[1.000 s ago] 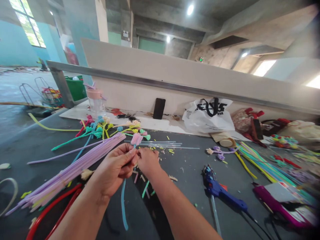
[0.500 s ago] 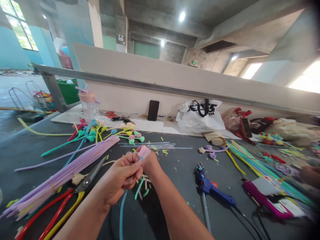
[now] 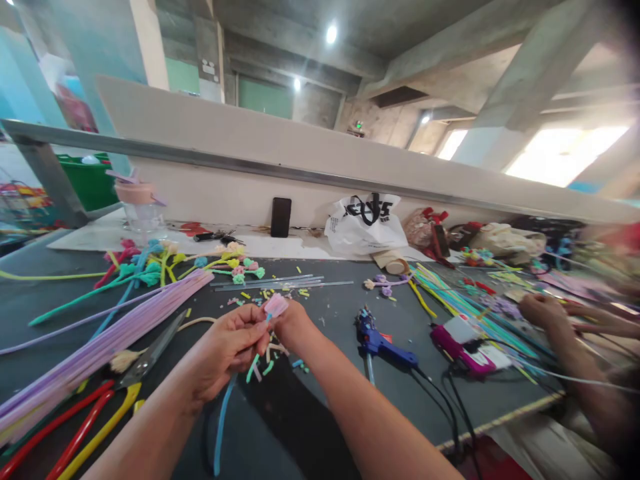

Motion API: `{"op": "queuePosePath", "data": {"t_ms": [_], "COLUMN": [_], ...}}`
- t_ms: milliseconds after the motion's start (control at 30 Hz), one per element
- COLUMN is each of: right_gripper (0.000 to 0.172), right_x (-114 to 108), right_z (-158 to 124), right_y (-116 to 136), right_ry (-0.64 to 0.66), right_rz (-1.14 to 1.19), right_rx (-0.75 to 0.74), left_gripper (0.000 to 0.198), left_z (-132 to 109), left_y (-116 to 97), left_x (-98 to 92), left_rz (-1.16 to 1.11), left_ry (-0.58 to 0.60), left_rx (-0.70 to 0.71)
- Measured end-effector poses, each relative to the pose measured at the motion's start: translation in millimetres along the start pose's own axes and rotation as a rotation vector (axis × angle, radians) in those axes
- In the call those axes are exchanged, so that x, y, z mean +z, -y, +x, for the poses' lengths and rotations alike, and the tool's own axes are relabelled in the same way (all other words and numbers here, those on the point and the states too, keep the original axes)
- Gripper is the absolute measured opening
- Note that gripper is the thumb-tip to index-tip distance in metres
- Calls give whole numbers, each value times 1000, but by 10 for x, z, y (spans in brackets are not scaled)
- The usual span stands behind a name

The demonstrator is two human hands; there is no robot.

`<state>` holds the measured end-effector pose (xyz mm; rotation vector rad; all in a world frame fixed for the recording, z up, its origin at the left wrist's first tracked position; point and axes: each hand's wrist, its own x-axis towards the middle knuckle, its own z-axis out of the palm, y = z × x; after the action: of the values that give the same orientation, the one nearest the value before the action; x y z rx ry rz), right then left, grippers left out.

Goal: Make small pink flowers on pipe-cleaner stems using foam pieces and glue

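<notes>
My left hand (image 3: 239, 340) is closed, thumb and fingers pinching the upper end of a blue pipe cleaner (image 3: 223, 420). Its long stem hangs below the hand towards the table's near side. At its top sits a small flat pink piece (image 3: 277, 305). Right beside it, my right hand (image 3: 296, 325) is curled around the far side of the pink piece, its fingertips largely hidden. Below the hands lie short pipe cleaner offcuts (image 3: 269, 367). A bundle of pink and purple pipe cleaners (image 3: 130, 327) and red-handled scissors (image 3: 153, 353) rest to the left.
Right of my arms lies a blue glue gun (image 3: 387, 347), cable trailing near a magenta device (image 3: 463, 350). Finished-looking pipe cleaner flowers (image 3: 150, 267), clear sticks (image 3: 285, 283), a phone (image 3: 281, 217) and a white bag (image 3: 367, 223) sit farther back. A co-worker's hands (image 3: 550, 317) are at right.
The view has turned right, so the table's things appear farther left and the co-worker's hands and arms now show. My hands keep the same hold on the blue pipe cleaner and pink piece.
</notes>
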<state>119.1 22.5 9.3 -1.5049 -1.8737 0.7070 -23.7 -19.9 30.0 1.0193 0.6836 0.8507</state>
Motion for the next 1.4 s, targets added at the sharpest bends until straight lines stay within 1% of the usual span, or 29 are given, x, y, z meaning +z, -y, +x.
{"op": "queuePosePath", "data": {"t_ms": [100,200,233,300,367,433,500,600,700,767,833,900,933,967,1000,1033,1067,1133,1200,1267,1333,1400], "right_gripper": [15,14,12,9,9,10,12,15,11,13,16,17,19,20,22,26,35,49,57,61,59,53], "right_x": [-331,-623,-683,-728,-689,-595,-482,-319,-219,-225,-321,-510,-632,-763,-896,-1020,-1128,-1281,-1356,-1391,-1423,-1447], "right_z": [-349,-663,-744,-867,-953,-1022,-1086,-1166,-1216,-1243,-1274,-1306,-1318,-1326,-1329,-1325,-1316,-1281,-1232,-1182,-1149,-1155], "right_y": [-73,-168,-194,-219,-207,-173,-143,-140,-165,-175,-196,-260,-318,-394,-486,-589,-697,-901,-1048,-1120,-1121,-1065], "right_ry": [-2,-33,-30,-7,12,18,21,67,110,90,47,-37,-91,-163,-241,-261,-255,-218,-151,-107,-111,-145], "right_rz": [-36,-35,-17,56,115,66,-86,-299,-414,-441,-439,-448,-469,-510,-572,-656,-746,-783,-780,-775,-777,-779], "right_rx": [44,122,142,191,254,274,200,21,-47,-80,-127,-141,-120,-72,8,129,267,344,348,331,320,319], "left_gripper": [17,19,19,20,20,20,19,18,18,18,18,18,18,18,18,17,17,16,16,16,16,17], "left_z": [-1,0,2,6,13,23,35,50,60,60,54,42,36,30,25,21,19,21,26,32,36,41], "left_y": [6,14,21,41,71,105,140,183,207,212,209,201,196,191,187,184,181,176,171,168,167,169], "left_x": [36,93,109,130,134,124,113,110,120,124,125,123,121,118,116,114,112,110,110,110,108,107], "left_rz": [-38,-48,-43,-24,-2,17,32,53,65,66,70,79,85,90,94,96,95,94,91,81,70,68], "left_ry": [14,41,51,65,79,92,101,98,111,122,120,115,114,116,115,117,119,122,122,116,109,101], "left_rx": [-25,-56,-66,-81,-96,-114,-140,-171,-190,-193,-194,-201,-206,-208,-209,-212,-213,-217,-217,-221,-223,-220]}}
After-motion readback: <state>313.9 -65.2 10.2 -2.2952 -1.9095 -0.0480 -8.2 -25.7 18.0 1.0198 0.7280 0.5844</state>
